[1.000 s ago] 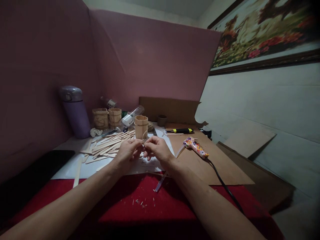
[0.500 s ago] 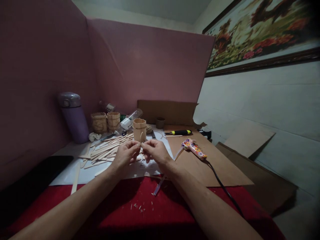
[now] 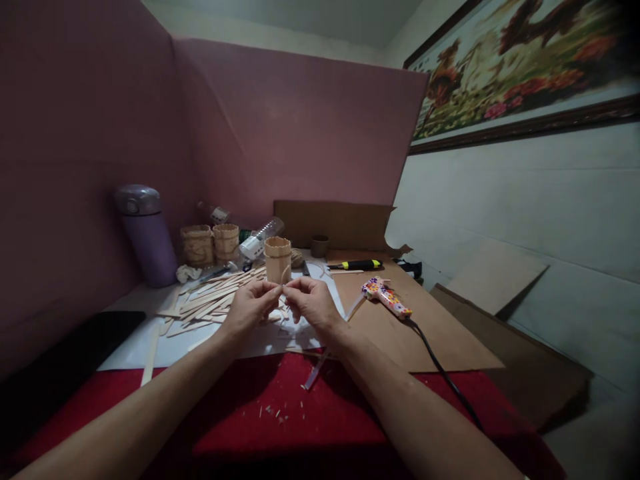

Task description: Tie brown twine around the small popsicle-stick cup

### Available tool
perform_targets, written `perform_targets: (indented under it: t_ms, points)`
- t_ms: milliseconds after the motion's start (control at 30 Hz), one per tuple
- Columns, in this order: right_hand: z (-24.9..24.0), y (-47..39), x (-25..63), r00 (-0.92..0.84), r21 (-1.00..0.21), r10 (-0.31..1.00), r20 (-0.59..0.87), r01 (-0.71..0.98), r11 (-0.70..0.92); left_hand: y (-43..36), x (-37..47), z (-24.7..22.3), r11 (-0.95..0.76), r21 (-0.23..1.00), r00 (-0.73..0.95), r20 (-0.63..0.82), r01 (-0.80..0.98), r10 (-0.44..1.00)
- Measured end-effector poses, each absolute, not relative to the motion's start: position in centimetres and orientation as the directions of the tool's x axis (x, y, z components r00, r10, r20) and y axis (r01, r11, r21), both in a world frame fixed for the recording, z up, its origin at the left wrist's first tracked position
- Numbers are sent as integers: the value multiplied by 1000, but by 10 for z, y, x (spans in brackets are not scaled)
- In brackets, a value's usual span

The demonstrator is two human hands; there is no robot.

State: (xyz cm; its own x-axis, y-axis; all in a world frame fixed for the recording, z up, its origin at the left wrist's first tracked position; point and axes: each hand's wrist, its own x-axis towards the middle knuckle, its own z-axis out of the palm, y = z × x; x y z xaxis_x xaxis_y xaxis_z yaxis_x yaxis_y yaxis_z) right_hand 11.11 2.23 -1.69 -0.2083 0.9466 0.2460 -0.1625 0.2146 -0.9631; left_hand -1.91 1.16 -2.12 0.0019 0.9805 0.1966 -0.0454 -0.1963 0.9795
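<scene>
Where sticks point(image 3: 210, 300) sprawl, glue gun point(image 3: 387, 297) lies right

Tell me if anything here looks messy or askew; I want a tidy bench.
Yes. Loose craft sticks lie scattered crisscross left of the left hand, small wood bits litter the red cloth, and the glue gun lies tipped on its side on the cardboard.

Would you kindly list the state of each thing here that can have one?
Left hand: fingertips pinched on a small twine piece.
Right hand: pinching the same twine piece.
Stick cup: upright, open-topped.
Purple flask: upright, lid closed.
Glue gun: lying on cardboard, cord attached.
Utility knife: lying flat.
Clear bottle: on its side.
</scene>
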Motion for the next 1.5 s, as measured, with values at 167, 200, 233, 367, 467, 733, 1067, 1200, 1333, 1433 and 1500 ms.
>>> perform_targets:
  t_ms: [167, 200, 233, 367, 467, 733, 1067, 1200, 1333, 1433, 1500]
  points:
    - [-19, 24, 112, -217, -977, 955, 204, -110, 184, 11, -18, -21, -272, 958, -65, 278, 89, 958]
    - [-20, 25, 111, -219, -980, 957, 191, -100, 173, 11, -17, -22, -293, 948, -81, 304, 124, 949]
    - [-21, 26, 111, -225, -982, 957, 181, -94, 163, 11, -17, -23, -304, 941, -93, 320, 149, 943]
    - [-25, 29, 112, -256, -983, 950, 180, -78, 166, 10, -15, -23, -275, 953, -95, 287, 125, 953]
    - [-27, 31, 112, -255, -980, 946, 199, -41, 195, 9, -15, -21, -232, 971, -64, 235, 53, 970]
    - [-31, 33, 112, -222, -956, 938, 264, 69, 286, 7, -16, -17, -219, 975, -50, 221, 41, 974]
    - [-33, 29, 113, -175, -836, 907, 383, 351, 421, 13, -16, -23, -177, 981, -32, 180, 77, 983]
    - [-32, 28, 114, -172, -797, 894, 413, 407, 447, 13, -15, -25, -179, 981, -24, 181, 72, 983]
    - [-32, 26, 115, -169, -753, 875, 453, 454, 477, 11, -14, -23, -144, 989, -15, 145, 33, 989]
    - [-32, 23, 115, -171, -701, 853, 493, 503, 506, 11, -14, -21, -109, 994, -31, 108, -25, 994]
    - [-31, 22, 115, -130, -657, 829, 544, 549, 517, 11, -14, -19, -91, 994, -55, 88, -55, 995]
